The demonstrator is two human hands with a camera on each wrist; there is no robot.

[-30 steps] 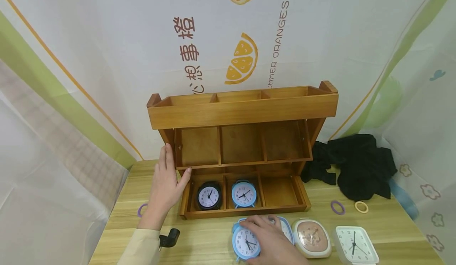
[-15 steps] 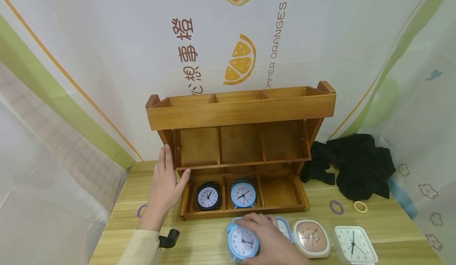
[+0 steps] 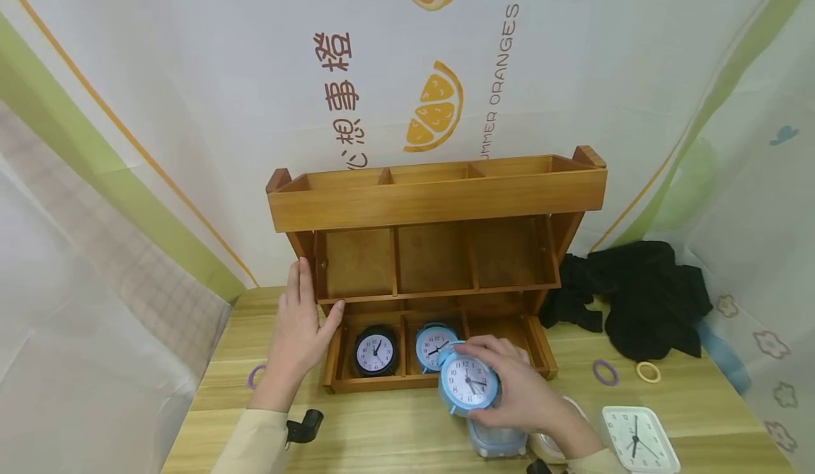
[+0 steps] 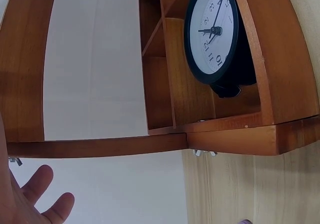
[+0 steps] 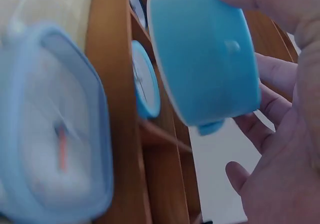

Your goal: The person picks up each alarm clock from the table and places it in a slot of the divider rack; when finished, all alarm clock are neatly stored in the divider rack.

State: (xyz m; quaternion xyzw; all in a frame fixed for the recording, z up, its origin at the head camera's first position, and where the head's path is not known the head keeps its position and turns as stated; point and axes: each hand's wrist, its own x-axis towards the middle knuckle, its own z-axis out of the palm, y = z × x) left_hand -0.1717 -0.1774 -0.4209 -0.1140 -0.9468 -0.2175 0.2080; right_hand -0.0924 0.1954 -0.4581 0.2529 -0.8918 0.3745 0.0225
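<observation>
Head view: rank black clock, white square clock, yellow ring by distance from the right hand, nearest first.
From the right hand, which holds a blue round clock:
1. White square clock, on the table just to its right.
2. Black clock, to its left, in the wooden organizer's bottom-left compartment.
3. Yellow ring, farther right, near the black cloth.

You face a light wooden desk (image 3: pixel 395 431) with pale plank grain. Behind the desk hangs a white backdrop cloth (image 3: pixel 191 71) printed with orange slices (image 3: pixel 436 110), brown characters and the words "SUMMER ORANGES". Green and orange stripes (image 3: pixel 83 134) slant down the cloth left of the desk, and a green stripe (image 3: pixel 732 64) falls to its right. The light is even and soft.
</observation>
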